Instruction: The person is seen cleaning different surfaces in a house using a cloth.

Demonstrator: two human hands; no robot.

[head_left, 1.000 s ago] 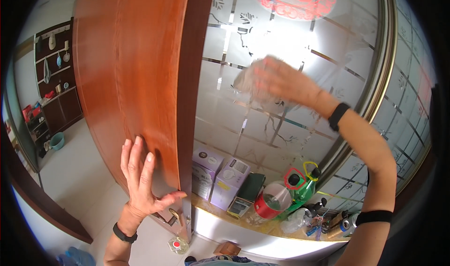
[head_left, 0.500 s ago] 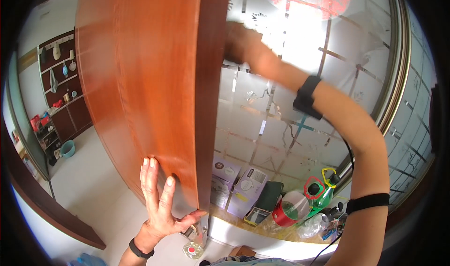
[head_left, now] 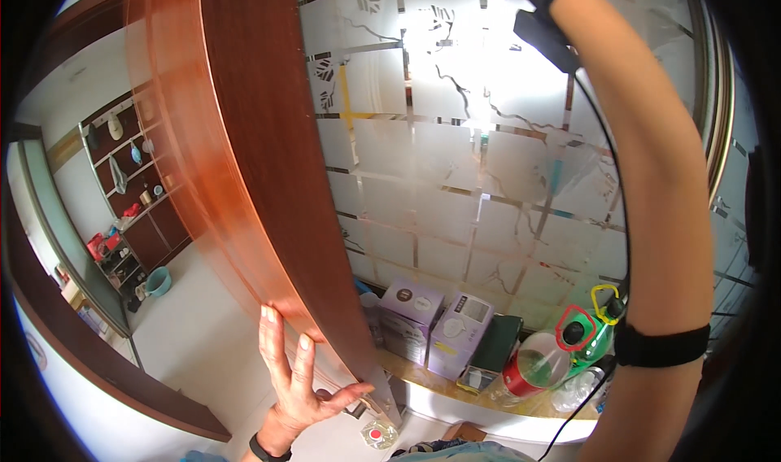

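A tall reddish-brown wooden door (head_left: 183,149), glossy on its broad face and darker along its thick edge (head_left: 264,128), stands at the left of the middle. My left hand (head_left: 294,389) rests against its lower part. The fingers are spread on the glossy face, and the thumb reaches across toward the dark edge. My right arm (head_left: 663,193) rises along the right side, with a black band and a small black device near the wrist. It leaves the picture at the top, so the right hand is hidden. Behind the arm is a frosted glass panel (head_left: 443,165) with branch patterns.
On a ledge below the glass stand purple boxes (head_left: 460,336), a dark green box (head_left: 495,346), a red-labelled plastic container (head_left: 537,364) and a green bottle (head_left: 600,344). A clear bottle (head_left: 379,434) is below my left hand. A teal bucket (head_left: 159,281) sits in the room beyond.
My right hand, blurred beside the door's edge before, has gone up out of view. The view has shifted, and the door now leans left at the top. My left hand stays on it.
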